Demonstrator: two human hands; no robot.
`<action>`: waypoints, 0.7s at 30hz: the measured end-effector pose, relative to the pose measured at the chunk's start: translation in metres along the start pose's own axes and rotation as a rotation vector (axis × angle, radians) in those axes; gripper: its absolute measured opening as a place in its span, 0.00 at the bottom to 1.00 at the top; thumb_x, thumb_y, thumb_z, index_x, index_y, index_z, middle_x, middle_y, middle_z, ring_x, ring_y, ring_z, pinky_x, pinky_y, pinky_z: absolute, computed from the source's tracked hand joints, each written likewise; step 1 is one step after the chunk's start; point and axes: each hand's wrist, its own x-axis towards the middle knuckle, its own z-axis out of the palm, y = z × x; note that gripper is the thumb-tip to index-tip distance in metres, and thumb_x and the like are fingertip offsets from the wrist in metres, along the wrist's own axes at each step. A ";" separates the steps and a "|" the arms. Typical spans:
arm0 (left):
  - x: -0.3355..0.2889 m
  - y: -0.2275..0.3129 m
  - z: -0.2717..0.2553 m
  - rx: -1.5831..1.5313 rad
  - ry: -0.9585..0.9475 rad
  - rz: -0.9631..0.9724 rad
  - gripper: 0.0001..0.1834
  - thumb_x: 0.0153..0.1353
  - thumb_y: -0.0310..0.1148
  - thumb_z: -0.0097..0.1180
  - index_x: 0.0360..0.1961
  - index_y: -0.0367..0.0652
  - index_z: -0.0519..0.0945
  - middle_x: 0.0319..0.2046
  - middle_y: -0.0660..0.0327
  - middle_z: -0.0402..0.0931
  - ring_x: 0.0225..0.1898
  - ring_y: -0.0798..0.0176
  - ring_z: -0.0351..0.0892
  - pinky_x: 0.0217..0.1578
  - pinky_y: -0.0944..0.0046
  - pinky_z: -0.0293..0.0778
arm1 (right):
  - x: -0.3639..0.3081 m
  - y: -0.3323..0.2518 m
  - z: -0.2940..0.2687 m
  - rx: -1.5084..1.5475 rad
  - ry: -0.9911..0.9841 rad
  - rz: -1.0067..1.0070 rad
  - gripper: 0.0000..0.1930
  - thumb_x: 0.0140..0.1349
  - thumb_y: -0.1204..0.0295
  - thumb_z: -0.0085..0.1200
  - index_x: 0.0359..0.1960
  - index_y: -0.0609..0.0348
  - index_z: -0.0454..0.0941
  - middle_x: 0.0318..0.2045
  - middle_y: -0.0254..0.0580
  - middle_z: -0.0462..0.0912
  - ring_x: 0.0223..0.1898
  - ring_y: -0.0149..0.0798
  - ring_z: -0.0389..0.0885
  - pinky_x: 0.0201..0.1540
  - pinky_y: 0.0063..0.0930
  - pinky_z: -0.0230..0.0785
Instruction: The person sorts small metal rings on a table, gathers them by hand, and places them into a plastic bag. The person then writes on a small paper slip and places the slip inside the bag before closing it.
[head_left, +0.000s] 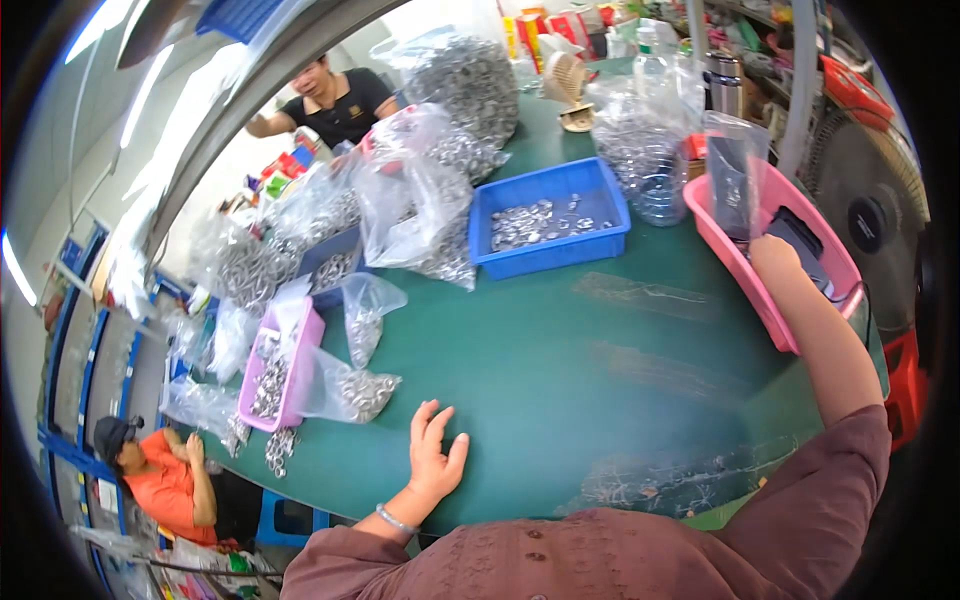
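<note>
My left hand (pixel 437 455) rests on the green tabletop (pixel 500 370) near its front edge, fingers apart, holding nothing. At the far right my right hand (pixel 775 258) reaches into a pink plastic basin (pixel 728 262). Its fingers are hidden, so I cannot tell whether they grip anything. Beside that hand a clear plastic bag (pixel 733 180) stands upright out of the basin, touching or very close to the fingers. Dark flat items (pixel 800 245) lie in the basin. Beyond the middle of the table a blue tray (pixel 548 255) contains small shiny metal pieces (pixel 540 222).
Bags of metal parts (pixel 425 215) crowd the back and left. A pink bin (pixel 292 395) and loose metal rings (pixel 281 450) sit at left. A large bottle (pixel 655 170) stands behind the tray; a fan (pixel 868 215) is at right. Two people (pixel 172 485) (pixel 345 108) sit across.
</note>
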 end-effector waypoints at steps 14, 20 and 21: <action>-0.001 0.000 -0.005 -0.042 0.038 0.000 0.21 0.53 0.28 0.58 0.49 0.36 0.73 0.54 0.44 0.64 0.56 0.42 0.65 0.53 0.53 0.66 | 0.009 -0.007 0.003 -0.042 0.011 -0.018 0.13 0.54 0.71 0.47 0.34 0.59 0.84 0.36 0.51 0.83 0.39 0.48 0.82 0.41 0.40 0.74; -0.002 -0.002 -0.005 -0.048 0.048 -0.003 0.20 0.53 0.28 0.58 0.49 0.36 0.73 0.54 0.44 0.64 0.56 0.42 0.65 0.54 0.53 0.65 | 0.011 -0.005 0.008 -0.054 0.062 -0.038 0.12 0.53 0.72 0.47 0.32 0.60 0.84 0.34 0.51 0.83 0.37 0.49 0.83 0.39 0.40 0.75; -0.002 -0.001 -0.005 -0.047 0.048 -0.005 0.20 0.53 0.28 0.58 0.49 0.36 0.73 0.54 0.44 0.64 0.56 0.42 0.65 0.54 0.53 0.65 | 0.012 -0.003 0.009 -0.063 0.083 -0.039 0.12 0.53 0.72 0.47 0.32 0.60 0.84 0.33 0.51 0.83 0.36 0.49 0.83 0.38 0.40 0.75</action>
